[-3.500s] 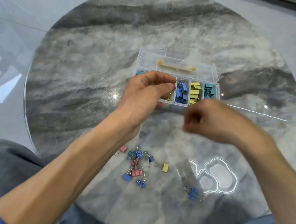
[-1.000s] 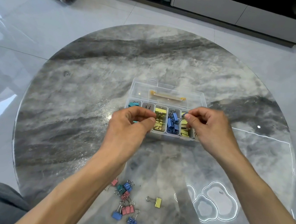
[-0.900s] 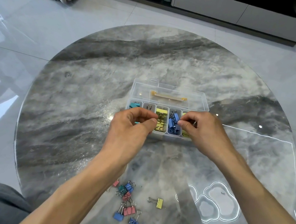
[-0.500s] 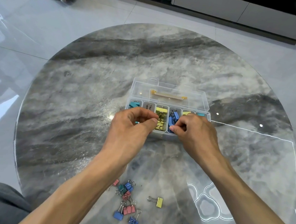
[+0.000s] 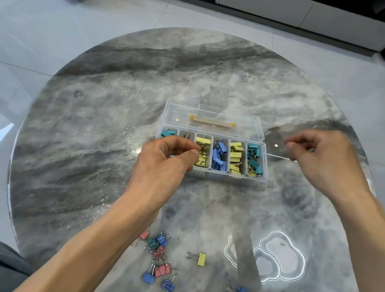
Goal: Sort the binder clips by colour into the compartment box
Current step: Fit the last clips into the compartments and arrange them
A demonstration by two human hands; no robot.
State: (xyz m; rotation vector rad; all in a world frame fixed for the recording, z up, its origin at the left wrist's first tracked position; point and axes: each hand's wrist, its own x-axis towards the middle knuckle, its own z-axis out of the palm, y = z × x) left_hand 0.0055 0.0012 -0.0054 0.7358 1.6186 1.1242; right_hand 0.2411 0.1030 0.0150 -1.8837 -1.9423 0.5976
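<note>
Now the right hand (image 5: 324,163) has pulled away to the right of the compartment box (image 5: 262,177), fingers loosely curled and seemingly holding nothing, so the blue clip it was placing half a second ago looks dropped into the blue compartment (image 5: 219,155). Meanwhile the left hand (image 5: 165,161) stays pinched over the box's left end; what it holds I cannot tell. Unsorted binder clips (image 5: 161,262) lie below both hands.

left hand (image 5: 165,159) hides two compartments' fronts — contents unclear.
</note>
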